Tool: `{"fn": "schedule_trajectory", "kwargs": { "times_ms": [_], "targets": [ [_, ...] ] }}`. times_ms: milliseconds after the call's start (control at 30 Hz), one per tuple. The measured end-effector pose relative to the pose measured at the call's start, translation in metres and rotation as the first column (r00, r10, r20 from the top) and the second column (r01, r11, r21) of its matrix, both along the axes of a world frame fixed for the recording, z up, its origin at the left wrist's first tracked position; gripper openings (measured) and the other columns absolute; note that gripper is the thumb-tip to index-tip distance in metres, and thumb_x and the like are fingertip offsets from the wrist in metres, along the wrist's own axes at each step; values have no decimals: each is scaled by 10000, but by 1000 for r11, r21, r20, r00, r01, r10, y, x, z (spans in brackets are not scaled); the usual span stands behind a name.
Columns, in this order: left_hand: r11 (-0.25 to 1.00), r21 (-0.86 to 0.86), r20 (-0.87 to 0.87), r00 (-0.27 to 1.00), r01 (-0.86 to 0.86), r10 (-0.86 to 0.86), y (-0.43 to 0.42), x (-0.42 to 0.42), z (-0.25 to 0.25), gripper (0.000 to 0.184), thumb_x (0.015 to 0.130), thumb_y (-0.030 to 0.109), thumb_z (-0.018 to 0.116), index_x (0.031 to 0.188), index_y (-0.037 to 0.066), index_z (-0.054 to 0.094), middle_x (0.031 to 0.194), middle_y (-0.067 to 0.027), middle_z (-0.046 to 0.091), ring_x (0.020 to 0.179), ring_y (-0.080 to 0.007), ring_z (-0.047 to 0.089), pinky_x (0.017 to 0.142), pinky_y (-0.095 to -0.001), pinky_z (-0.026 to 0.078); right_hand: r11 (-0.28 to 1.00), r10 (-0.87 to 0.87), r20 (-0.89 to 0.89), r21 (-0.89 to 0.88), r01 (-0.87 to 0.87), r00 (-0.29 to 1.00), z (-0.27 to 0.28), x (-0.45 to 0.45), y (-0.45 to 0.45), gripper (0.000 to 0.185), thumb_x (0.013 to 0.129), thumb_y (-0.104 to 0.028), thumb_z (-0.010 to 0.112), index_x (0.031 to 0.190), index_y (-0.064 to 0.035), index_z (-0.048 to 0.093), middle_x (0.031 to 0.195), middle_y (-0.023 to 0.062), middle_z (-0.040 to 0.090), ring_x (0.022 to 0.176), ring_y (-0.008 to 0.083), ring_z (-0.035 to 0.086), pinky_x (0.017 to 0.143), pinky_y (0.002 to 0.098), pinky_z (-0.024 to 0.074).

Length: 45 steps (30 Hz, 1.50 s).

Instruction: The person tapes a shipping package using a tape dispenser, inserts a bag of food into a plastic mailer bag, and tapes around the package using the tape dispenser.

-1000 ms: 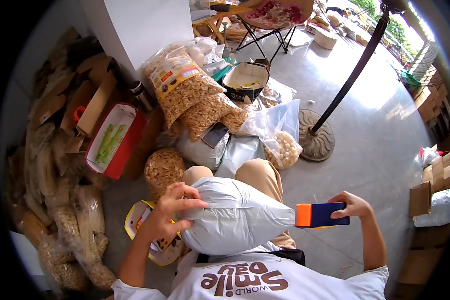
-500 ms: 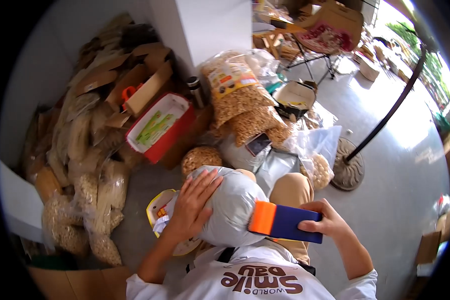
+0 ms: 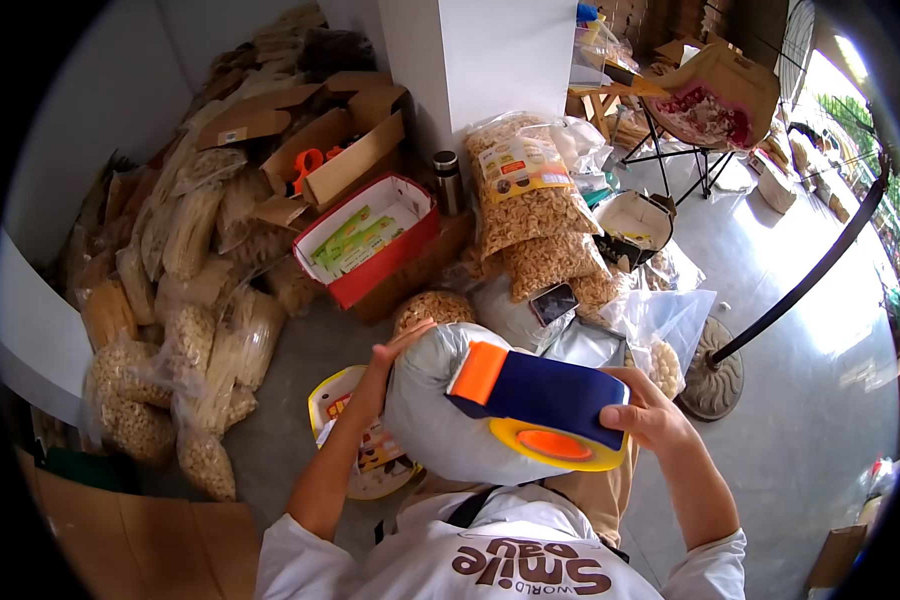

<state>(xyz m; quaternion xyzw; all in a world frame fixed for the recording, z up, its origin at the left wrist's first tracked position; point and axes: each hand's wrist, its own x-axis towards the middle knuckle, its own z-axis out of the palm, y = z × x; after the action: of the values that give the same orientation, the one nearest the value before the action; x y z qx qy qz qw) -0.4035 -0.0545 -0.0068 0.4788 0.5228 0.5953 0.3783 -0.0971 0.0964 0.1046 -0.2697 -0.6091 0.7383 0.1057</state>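
Note:
A bulging grey plastic parcel bag (image 3: 420,425) rests on my lap. My left hand (image 3: 398,350) lies with its fingers stretched along the bag's far left side, touching it; part of the palm is turned from view. In my right hand (image 3: 650,410) is a blue tape dispenser (image 3: 560,390), gripped at its right end. Its orange head (image 3: 478,368) points left and sits over the top of the bag; I cannot tell whether it touches. A yellow tape roll with an orange core (image 3: 553,445) shows on its near side.
A yellow-rimmed stool (image 3: 385,485) is at my left. Ahead are a red box (image 3: 385,265) with green packets, a thermos (image 3: 448,182), bags of dried slices (image 3: 530,215) and a phone (image 3: 553,303). Bagged goods (image 3: 190,340) pile up left; a round stand base (image 3: 715,375) is right.
The tape dispenser has moved left and up over the bag and tilted, showing its tape roll. My left hand has slid from the bag's top to its far left side. The view has shifted.

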Motion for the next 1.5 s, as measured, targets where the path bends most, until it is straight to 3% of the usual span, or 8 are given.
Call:
{"fn": "schedule_trajectory", "kwargs": {
  "times_ms": [100,200,300,433,633,1033,1200,1500],
  "targets": [
    [949,314,-147,987,-20,69,1,35,45,798,799,620,444,1295,-1,374,1343,-159,374,1232,-258,372,1028,-368,252,997,-13,-10,-80,12,1000,4,-5,-4,675,691,-281,723,1185,74,432,1053,154,551,971,188,541,866,292,418],
    [968,235,-478,857,-90,195,-4,56,81,754,693,383,707,1267,11,390,1295,-163,420,1215,-276,387,1012,-372,277,998,3,-39,-60,-5,999,0,-5,-2,625,711,-318,697,1136,93,494,1009,141,585,941,175,556,860,275,415],
    [954,293,-385,904,-70,185,1,47,67,664,596,168,774,1166,30,462,1231,-157,461,1170,-286,421,981,-351,305,1000,6,-42,-20,-7,999,0,-8,-3,627,707,-340,697,1122,88,504,993,140,589,934,172,557,848,272,420],
    [954,299,-365,919,-34,147,6,17,47,593,636,257,752,1113,46,470,1194,-163,470,1124,-266,446,953,-352,324,961,148,22,232,-149,989,15,-6,-8,670,685,-394,703,1114,83,511,966,137,589,937,168,554,841,270,422],
    [969,152,-68,977,-193,205,-2,-12,33,584,593,206,787,1079,59,499,1199,-116,478,1122,-219,437,951,-322,319,1000,-15,124,7,14,992,-7,73,-5,643,661,-344,731,1121,58,530,886,78,612,820,129,572,765,247,445],
    [978,159,201,966,132,-163,-1,-7,45,734,541,268,827,1152,70,472,1234,-112,470,1156,-206,415,967,-323,313,960,85,415,211,-186,906,-41,93,-24,568,694,-409,668,1021,48,586,751,86,603,683,133,558,637,262,452],
    [960,91,-19,963,-266,269,2,6,43,638,693,342,689,1194,19,462,1119,-79,536,1044,-170,489,903,-267,355,973,57,381,187,-138,923,-54,107,-24,593,669,-399,666,1038,56,575,773,90,612,697,140,568,639,259,454],
    [928,17,262,897,-373,356,7,-18,-2,520,778,366,606,1150,17,507,1057,-64,557,963,-153,521,849,-261,389,996,1,315,80,-27,949,-46,128,-31,575,672,-347,689,1048,70,561,804,66,606,733,104,542,680,242,448]
  ]
}}
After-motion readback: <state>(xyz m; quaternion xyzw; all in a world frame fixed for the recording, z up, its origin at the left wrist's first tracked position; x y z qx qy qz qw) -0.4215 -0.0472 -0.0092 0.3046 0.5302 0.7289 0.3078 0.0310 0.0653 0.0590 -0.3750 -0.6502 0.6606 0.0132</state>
